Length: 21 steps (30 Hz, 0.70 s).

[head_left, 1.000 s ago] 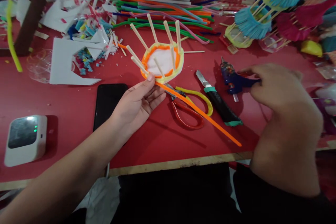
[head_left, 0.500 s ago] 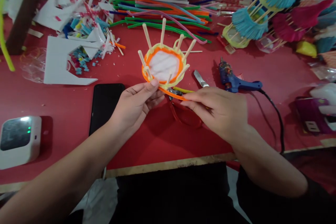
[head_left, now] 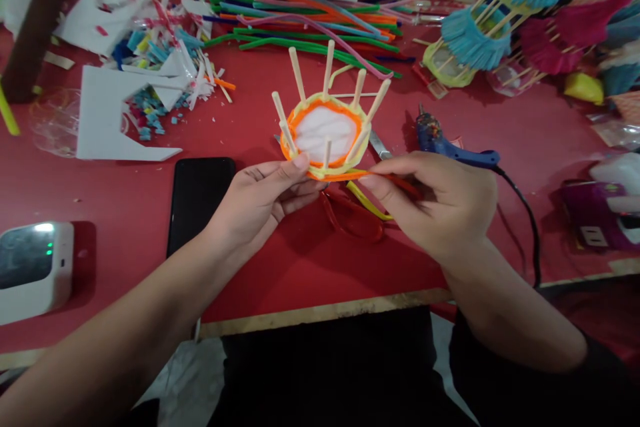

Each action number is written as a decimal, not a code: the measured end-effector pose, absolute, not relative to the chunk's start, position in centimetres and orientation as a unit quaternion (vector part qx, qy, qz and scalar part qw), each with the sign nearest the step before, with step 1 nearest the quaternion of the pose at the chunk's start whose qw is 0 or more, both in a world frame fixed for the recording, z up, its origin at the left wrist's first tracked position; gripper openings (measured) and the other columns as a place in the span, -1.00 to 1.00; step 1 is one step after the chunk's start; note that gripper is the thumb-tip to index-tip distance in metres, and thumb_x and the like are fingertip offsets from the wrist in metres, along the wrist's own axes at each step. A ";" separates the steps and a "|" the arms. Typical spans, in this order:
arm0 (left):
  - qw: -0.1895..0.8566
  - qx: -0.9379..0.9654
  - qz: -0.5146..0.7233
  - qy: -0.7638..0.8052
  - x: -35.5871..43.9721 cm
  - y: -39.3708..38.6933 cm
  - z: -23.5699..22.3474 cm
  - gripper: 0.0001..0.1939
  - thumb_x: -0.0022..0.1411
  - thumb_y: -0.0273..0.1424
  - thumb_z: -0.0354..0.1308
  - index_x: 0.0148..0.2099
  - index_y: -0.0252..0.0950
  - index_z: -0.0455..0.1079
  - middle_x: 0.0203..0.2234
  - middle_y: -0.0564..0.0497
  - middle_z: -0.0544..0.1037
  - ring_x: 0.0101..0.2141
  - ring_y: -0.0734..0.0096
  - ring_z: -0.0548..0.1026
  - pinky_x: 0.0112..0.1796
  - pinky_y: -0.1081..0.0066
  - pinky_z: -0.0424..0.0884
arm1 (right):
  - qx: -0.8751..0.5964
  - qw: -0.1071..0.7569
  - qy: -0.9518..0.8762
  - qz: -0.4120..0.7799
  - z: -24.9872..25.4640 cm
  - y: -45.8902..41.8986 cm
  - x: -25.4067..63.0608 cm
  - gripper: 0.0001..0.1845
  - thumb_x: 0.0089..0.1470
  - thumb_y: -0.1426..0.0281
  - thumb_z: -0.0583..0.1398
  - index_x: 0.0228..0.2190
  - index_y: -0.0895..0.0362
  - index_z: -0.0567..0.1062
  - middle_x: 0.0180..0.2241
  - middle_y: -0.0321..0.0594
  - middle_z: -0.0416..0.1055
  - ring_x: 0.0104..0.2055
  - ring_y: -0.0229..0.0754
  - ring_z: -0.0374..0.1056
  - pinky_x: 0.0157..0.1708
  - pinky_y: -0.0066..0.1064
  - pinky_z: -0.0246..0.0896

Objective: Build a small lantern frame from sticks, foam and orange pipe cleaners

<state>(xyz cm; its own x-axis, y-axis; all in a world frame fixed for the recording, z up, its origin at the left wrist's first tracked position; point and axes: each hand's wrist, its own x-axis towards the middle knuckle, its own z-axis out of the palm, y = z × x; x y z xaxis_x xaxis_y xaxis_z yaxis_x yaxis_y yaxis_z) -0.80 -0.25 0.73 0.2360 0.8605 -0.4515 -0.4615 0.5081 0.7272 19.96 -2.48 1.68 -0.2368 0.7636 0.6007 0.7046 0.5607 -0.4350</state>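
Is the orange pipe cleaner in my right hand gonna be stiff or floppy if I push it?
The orange pipe cleaner probably bends easily, since it curves along the round base. It's likely light for its length: it looks thin, and your right hand holds it in just a pinch.

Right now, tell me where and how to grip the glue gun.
Take the glue gun by its handle, probably best from the right: the handle juts out that way, while the nozzle points to the far side. Mind the cord trailing from the handle's end.
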 end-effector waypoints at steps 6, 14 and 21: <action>0.754 0.233 0.431 0.437 -0.8 -0.3 0.7 -0.75 -0.12 -0.32 0.58 -0.47 -0.33 0.62 -0.53 0.03 0.65 -0.46 0.53 0.62 -0.30 0.55 0.60 | -0.473 0.408 -0.779 0.054 1.5 -2.5 20.1 -0.93 0.19 0.41 0.32 -0.36 0.03 0.58 -0.39 -0.30 0.63 -0.41 -0.25 0.52 -0.38 -0.43 0.43; 0.723 0.226 0.449 0.474 -0.7 -0.1 0.5 -0.79 -0.01 -0.34 0.54 -0.38 -0.35 0.62 -0.40 -0.05 0.70 -0.35 0.37 0.67 -0.12 0.33 0.64 | -0.378 0.375 -0.844 0.062 1.6 -2.5 19.9 -0.89 0.21 0.42 0.29 -0.36 -0.04 0.54 -0.49 -0.41 0.59 -0.51 -0.30 0.46 -0.51 -0.45 0.36; 0.724 0.229 0.440 0.479 -0.7 -0.1 0.6 -0.81 0.05 -0.36 0.50 -0.38 -0.37 0.62 -0.44 -0.04 0.69 -0.41 0.44 0.65 -0.19 0.42 0.63 | -0.413 0.400 -0.815 0.074 1.7 -2.8 19.8 -0.88 0.21 0.42 0.29 -0.35 -0.06 0.55 -0.49 -0.41 0.58 -0.53 -0.30 0.43 -0.54 -0.42 0.31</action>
<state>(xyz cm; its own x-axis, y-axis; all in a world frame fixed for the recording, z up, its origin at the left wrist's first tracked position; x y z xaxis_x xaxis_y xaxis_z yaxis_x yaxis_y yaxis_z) -0.66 -0.13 0.59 0.1535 0.8565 -0.4929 -0.4173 0.5083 0.7533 19.81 -2.80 1.65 -0.3392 0.7319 0.5910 0.6136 0.6483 -0.4507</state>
